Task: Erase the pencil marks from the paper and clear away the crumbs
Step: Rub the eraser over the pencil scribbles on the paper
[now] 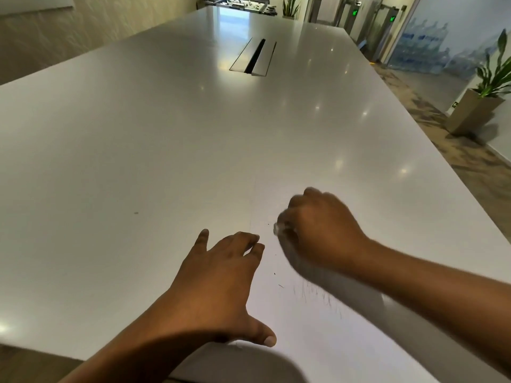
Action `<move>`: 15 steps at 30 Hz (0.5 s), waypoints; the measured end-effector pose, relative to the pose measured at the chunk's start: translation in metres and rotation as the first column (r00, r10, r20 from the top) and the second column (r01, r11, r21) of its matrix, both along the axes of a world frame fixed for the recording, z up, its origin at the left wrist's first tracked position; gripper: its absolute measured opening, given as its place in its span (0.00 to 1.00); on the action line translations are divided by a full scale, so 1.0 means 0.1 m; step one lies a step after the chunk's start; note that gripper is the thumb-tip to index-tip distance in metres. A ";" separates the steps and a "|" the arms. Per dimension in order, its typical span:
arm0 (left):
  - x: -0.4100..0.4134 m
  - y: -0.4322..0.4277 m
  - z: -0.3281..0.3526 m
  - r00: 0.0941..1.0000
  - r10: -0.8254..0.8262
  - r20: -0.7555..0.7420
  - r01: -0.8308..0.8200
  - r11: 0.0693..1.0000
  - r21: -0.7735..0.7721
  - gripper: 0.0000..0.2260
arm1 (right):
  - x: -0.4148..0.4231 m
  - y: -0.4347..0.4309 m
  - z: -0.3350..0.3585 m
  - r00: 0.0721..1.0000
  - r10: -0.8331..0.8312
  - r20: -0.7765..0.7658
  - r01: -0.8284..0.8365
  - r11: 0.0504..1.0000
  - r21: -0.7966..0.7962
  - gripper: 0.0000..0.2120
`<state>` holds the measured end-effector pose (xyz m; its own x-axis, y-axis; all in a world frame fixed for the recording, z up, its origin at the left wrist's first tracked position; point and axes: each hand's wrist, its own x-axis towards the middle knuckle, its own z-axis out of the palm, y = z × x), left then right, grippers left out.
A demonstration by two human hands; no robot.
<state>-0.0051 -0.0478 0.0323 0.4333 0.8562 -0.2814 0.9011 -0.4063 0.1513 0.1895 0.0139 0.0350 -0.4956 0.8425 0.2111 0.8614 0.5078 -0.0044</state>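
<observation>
A: Start with the big white conference table [193, 134]. You have laid the sheet of paper [318, 327] flat near its close edge, white on white, so only its faint left border shows. That hard, smooth top gives you a firm backing to rub against.

B: And your left hand [218, 283]?

A: Palm down at the paper's left border, fingers [249, 241] spread and the thumb splayed toward you. I judge that you are pinning the sheet so it cannot creep or buckle under the rubbing.

B: Your right hand [320, 230]?

A: Curled into a loose fist over the upper part of the sheet, wrist raised, forearm coming in from the right. It is motion-blurred. The fingers pinch something small and pale, most likely the eraser [278, 226], though it is too smeared to be sure.

B: What is left for you?

A: The pencil marks [318, 295], short dark strokes, lie below your fist near the forearm's shadow. A few dark crumbs [280, 286] sit between your two hands. Both jobs look unfinished.
</observation>
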 end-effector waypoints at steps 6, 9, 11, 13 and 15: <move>0.00 0.01 -0.01 1.000 0.003 0.004 -0.003 1.000 -0.004 0.57 | 0.05 0.02 0.00 1.000 0.020 0.006 -0.020 1.000 -0.024 0.10; 0.00 0.02 -0.02 1.000 -0.001 0.000 0.001 1.000 -0.013 0.57 | 0.08 0.03 0.02 1.000 0.007 0.026 -0.006 0.999 -0.054 0.10; 0.00 0.02 -0.02 1.000 -0.002 0.004 0.002 1.000 -0.012 0.57 | 0.12 0.30 0.03 0.994 -0.101 0.034 0.103 0.994 -0.033 0.11; -0.01 0.01 -0.02 1.000 0.000 0.010 0.000 1.000 -0.011 0.57 | 0.12 0.39 0.03 0.988 -0.143 0.053 0.146 0.988 -0.056 0.12; -0.01 0.02 -0.03 1.000 0.000 0.012 0.000 1.000 -0.015 0.57 | 0.11 0.25 0.03 0.997 -0.057 0.054 0.059 0.997 -0.042 0.13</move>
<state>-0.0060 -0.0461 0.0297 0.4366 0.8520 -0.2890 0.8993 -0.4037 0.1683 0.2006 0.0388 0.0379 -0.4550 0.8780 0.1487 0.8891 0.4572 0.0206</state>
